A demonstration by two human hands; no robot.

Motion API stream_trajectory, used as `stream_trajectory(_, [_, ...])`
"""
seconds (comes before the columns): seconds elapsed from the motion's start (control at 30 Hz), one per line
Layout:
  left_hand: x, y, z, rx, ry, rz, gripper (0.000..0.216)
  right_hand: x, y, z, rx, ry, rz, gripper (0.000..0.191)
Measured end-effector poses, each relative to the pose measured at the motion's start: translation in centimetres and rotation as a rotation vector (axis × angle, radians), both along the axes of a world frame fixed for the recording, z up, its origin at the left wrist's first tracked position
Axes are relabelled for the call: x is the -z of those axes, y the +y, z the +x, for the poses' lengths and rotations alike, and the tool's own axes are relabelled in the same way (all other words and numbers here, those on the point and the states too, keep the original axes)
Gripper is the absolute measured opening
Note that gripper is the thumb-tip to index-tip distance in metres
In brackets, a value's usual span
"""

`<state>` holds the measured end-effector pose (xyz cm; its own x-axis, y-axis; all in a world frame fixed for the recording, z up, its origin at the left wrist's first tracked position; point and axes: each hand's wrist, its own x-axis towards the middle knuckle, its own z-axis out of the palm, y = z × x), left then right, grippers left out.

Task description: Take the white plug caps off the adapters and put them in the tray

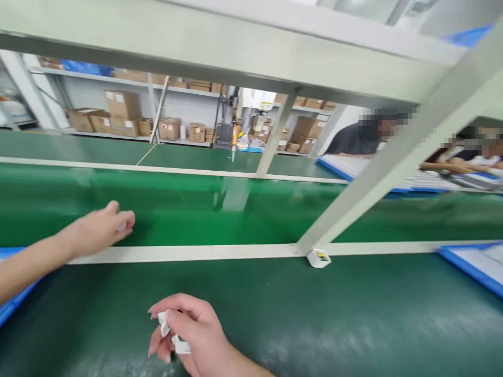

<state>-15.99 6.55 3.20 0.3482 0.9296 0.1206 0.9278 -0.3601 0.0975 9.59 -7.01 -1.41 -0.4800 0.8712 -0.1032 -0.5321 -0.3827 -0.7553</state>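
Note:
My left hand (pixel 104 229) reaches out over the green conveyor belt (pixel 184 214), near its front rail. Its fingers are curled round a small pale piece, mostly hidden and too blurred to name. Closer to me, my right hand (pixel 194 332) is above the dark green worktop (pixel 298 319). Between its thumb and fingers is a small white plastic part (pixel 163 323). A second white plastic part (pixel 181 345) is tucked lower in the same palm.
A slanting pale post (pixel 365 183) meets the front rail (pixel 220 253), with a small white box (pixel 318 258) at its foot. Blue-edged trays (pixel 471 267) flank the worktop. Across the belt stand a machine (pixel 231 125), shelved cartons (pixel 122 106) and two people.

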Motion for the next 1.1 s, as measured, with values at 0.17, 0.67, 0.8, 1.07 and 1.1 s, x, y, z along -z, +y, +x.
stream_trajectory(0.17, [-0.3,-6.1,9.8,0.35,-0.04,-0.141,0.023,-4.4,1.8,4.3,0.303,-0.193,0.32,0.021])
stream_trajectory(0.67, [2.6,-12.0,17.8,0.493,-0.581,-0.504,0.024,-2.1,2.0,14.8,0.491,-0.481,0.211,0.028])
stream_trajectory(0.8, [3.1,-11.7,18.3,0.296,-0.686,-0.565,0.053,-2.0,1.9,14.3,0.403,-0.568,0.194,0.039])
stream_trajectory(1.07, [4.2,-11.3,18.8,0.44,-0.63,-0.423,0.019,-2.2,1.1,13.0,0.425,-0.616,0.246,0.044])
stream_trajectory(1.1, [4.3,-11.3,18.8,0.417,-0.623,-0.403,0.02,-2.2,1.1,12.9,0.461,-0.591,0.242,0.044])
